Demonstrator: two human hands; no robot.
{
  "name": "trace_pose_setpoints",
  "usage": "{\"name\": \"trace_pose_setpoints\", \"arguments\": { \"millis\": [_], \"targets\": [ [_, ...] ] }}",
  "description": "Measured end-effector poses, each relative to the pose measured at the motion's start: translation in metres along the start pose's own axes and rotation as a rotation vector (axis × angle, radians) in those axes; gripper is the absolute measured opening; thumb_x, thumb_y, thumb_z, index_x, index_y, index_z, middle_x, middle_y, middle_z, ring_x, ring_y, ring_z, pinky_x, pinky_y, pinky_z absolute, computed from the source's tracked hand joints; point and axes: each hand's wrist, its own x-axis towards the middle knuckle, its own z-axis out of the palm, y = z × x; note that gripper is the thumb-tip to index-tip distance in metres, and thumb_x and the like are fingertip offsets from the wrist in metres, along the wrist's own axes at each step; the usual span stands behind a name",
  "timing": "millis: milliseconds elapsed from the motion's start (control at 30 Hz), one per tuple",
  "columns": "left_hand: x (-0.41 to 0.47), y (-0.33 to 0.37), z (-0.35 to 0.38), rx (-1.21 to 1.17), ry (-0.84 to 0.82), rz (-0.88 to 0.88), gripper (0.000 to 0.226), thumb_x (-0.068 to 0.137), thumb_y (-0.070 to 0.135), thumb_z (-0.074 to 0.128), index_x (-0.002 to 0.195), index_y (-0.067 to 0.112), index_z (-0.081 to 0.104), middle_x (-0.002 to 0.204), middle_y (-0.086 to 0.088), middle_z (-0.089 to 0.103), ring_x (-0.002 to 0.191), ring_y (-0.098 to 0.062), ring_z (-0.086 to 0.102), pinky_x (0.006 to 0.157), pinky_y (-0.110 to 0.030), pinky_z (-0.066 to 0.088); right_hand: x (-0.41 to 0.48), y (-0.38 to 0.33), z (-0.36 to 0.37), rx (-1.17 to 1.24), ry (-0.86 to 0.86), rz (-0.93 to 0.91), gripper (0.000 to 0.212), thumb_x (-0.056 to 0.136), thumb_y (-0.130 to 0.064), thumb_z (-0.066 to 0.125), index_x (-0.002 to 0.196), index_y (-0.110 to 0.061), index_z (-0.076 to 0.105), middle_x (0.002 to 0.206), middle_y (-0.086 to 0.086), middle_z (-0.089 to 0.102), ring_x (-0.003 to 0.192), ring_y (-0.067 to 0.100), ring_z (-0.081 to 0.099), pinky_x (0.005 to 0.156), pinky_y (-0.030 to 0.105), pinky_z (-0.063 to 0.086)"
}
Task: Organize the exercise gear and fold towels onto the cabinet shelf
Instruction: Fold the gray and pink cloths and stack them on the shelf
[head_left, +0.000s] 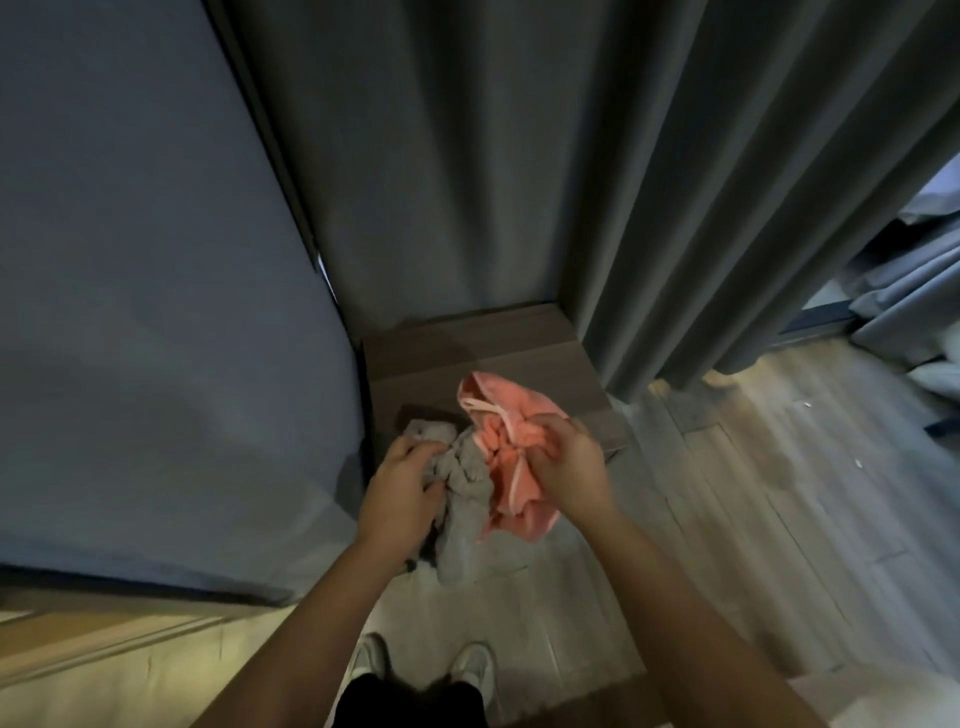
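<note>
Two crumpled towels hang bunched together in front of me above the floor. My left hand (406, 480) grips the grey towel (464, 514), which droops below my fist. My right hand (563, 462) grips the pink towel (511, 434), whose white-edged hem loops out above my fingers. The two towels touch in the middle. Behind them stands a low wooden surface (498, 343) against the curtain; I cannot tell if it is the cabinet shelf.
A grey-blue panel (156, 312) fills the left side. Dark grey curtains (623, 182) hang ahead and to the right. Wood-plank floor (779, 493) spreads to the right. My shoes (426, 660) show at the bottom. Pale bedding (914, 291) lies far right.
</note>
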Motion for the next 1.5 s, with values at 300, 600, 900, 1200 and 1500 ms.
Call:
{"name": "trace_pose_setpoints", "arguments": {
  "millis": [300, 600, 900, 1200, 1500],
  "targets": [
    [-0.098, -0.04, -0.066, -0.104, 0.036, 0.022, 0.043, 0.081, -0.004, 0.069, 0.118, 0.018, 0.068, 0.116, 0.007, 0.052, 0.104, -0.008, 0.052, 0.093, -0.008, 0.033, -0.072, -0.064, 0.002, -0.088, -0.153, -0.15, 0.041, 0.082, -0.014, 0.069, 0.122, -0.019, 0.065, 0.123, 0.005, 0.062, 0.109, 0.021, 0.058, 0.078, 0.007, 0.027],
    [-0.179, -0.131, -0.166, 0.054, 0.117, -0.116, 0.043, 0.077, 0.005, 0.069, 0.117, 0.023, 0.07, 0.115, 0.004, 0.058, 0.106, -0.017, 0.059, 0.089, -0.027, 0.046, -0.131, -0.164, 0.099, -0.027, -0.428, -0.298, 0.04, 0.079, -0.003, 0.069, 0.118, -0.012, 0.067, 0.126, 0.009, 0.062, 0.115, 0.022, 0.057, 0.083, 0.003, 0.033],
    [-0.297, -0.243, -0.28, 0.067, 0.268, -0.377, 0.04, 0.081, 0.011, 0.069, 0.118, 0.029, 0.067, 0.105, 0.012, 0.05, 0.083, -0.001, 0.047, 0.067, -0.008, 0.033, -0.195, -0.292, 0.232, 0.017, -0.599, -0.49, 0.034, 0.081, -0.012, 0.069, 0.114, -0.022, 0.069, 0.109, -0.014, 0.055, 0.101, 0.004, 0.05, 0.08, -0.003, 0.029],
    [-0.351, -0.306, -0.365, 0.063, 0.398, -0.515, 0.041, 0.084, 0.008, 0.069, 0.118, 0.029, 0.066, 0.106, 0.012, 0.051, 0.091, -0.01, 0.053, 0.078, -0.026, 0.044, -0.224, -0.394, 0.327, -0.021, -0.741, -0.626, 0.037, 0.084, -0.014, 0.068, 0.12, -0.023, 0.066, 0.106, -0.009, 0.054, 0.1, 0.009, 0.052, 0.078, 0.011, 0.032],
    [-0.336, -0.357, -0.394, 0.002, 0.484, -0.588, 0.04, 0.086, 0.009, 0.068, 0.119, 0.032, 0.065, 0.113, 0.012, 0.052, 0.096, -0.01, 0.052, 0.083, -0.034, 0.049, -0.197, -0.452, 0.385, -0.049, -0.846, -0.736, 0.039, 0.083, -0.014, 0.069, 0.122, -0.019, 0.066, 0.126, -0.002, 0.06, 0.113, 0.012, 0.053, 0.091, 0.018, 0.035]
  ]
}}
